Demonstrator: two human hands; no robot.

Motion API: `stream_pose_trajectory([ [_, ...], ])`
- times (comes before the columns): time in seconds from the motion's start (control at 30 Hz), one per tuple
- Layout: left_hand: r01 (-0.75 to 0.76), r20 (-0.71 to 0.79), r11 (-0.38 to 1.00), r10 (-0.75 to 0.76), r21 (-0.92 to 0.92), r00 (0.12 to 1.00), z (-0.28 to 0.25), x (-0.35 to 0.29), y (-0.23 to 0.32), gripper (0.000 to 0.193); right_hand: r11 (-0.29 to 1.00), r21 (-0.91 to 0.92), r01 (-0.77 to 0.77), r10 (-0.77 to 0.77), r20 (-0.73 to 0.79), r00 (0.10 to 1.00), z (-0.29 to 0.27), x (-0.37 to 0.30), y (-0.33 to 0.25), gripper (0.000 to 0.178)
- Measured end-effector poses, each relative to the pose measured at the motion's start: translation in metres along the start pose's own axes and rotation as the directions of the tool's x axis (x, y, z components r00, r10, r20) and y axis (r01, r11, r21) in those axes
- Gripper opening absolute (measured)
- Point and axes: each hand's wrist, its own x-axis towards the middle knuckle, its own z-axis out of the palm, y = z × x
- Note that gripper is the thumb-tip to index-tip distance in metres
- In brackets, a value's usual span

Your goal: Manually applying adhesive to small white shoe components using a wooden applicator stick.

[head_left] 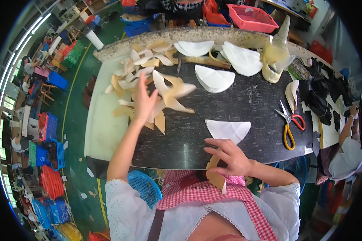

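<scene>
My left hand (144, 103) is over the left side of the table, thumb and fingers apart, beside a loose pile of curved tan and white cut pieces (149, 54). Just right of its fingers are more curved pieces (173, 93), slightly blurred; I see none gripped in the hand. At the table's near edge, my right hand (231, 157) is bent around a curved tan piece (218, 178) that hangs down past the edge. Directly beyond those fingers lies a white half-moon piece (228, 129), flat on the dark work surface (181, 140).
Scissors (288, 124) with red and yellow handles lie open on the right. Stacked white half-moon pieces (242, 59) and a yellowish glue pot (274, 60) stand at the back. Black scraps (319, 90) are piled far right, near another person (346, 156). A blue basket (144, 188) sits below the table.
</scene>
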Motion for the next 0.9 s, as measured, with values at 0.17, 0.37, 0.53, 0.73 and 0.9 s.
stream_pose_trajectory([
  [0.17, -0.543, 0.141, 0.839, 0.533, 0.042, 0.834, -0.02, -0.021, 0.075, 0.044, 0.983, -0.165, -0.082, 0.024, -0.323, 0.946, 0.014, -0.051, -0.005, 0.042],
  [0.37, -0.644, 0.585, 0.593, 0.766, -0.484, 0.266, 0.007, -0.16, 0.116, 0.04, 0.99, 0.11, -0.092, 0.115, -0.225, 0.968, 0.023, -0.062, -0.021, 0.03],
  [0.53, 0.284, 0.642, 0.791, 0.171, -0.542, 0.748, -0.022, -0.127, 0.125, 0.021, 0.977, 0.173, -0.122, 0.185, -0.421, 0.888, -0.004, -0.049, -0.013, 0.026],
  [0.73, 0.609, 0.701, 0.52, -0.027, -0.599, 0.713, -0.024, -0.114, 0.116, 0.022, 0.157, 0.876, -0.456, 0.481, 0.335, 0.81, -0.015, -0.033, -0.009, 0.038],
  [0.9, 0.672, 0.632, 0.289, -0.229, -0.682, 0.74, -0.015, -0.108, 0.135, 0.032, 0.334, 0.816, -0.472, 0.561, 0.23, 0.795, -0.02, -0.038, -0.017, 0.019],
])
